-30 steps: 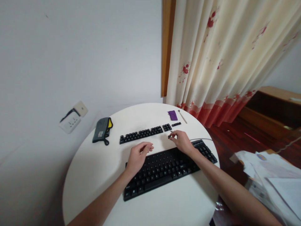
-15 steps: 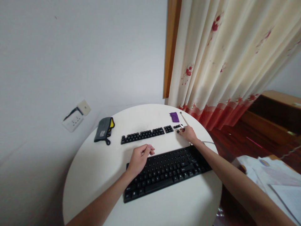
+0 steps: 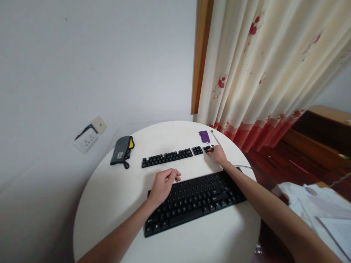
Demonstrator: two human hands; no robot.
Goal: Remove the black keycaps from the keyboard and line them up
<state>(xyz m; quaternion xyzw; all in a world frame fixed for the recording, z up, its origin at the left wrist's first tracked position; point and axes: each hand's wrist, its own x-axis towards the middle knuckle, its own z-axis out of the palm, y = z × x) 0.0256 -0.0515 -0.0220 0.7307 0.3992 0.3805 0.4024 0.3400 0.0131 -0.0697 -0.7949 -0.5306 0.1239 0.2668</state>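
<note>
My right hand (image 3: 217, 155) reaches across the table to the right end of a line of loose black keycaps (image 3: 168, 157). Its fingers are closed on a small shiny metal tool (image 3: 209, 145), whose thin end points away from me; its exact kind is too small to tell. The fingertips touch or hide part of a short keycap group (image 3: 207, 149). My left hand (image 3: 162, 184) rests at the upper left of a black keyboard (image 3: 192, 202), fingers curled in and nothing visible in them. The keyboard's far rows look stripped of caps, while nearer rows carry them.
A grey pouch with yellow lining (image 3: 120, 149) lies at the table's left. A purple cloth piece (image 3: 204, 136) and a thin pale stick or brush (image 3: 215, 137) lie at the far right. The round white table (image 3: 109, 204) stands near a wall and curtain (image 3: 236, 91).
My right hand has shifted slightly away from me and left. The dark keycap at its fingertips is now up against the short group. My left hand has stayed in place.
</note>
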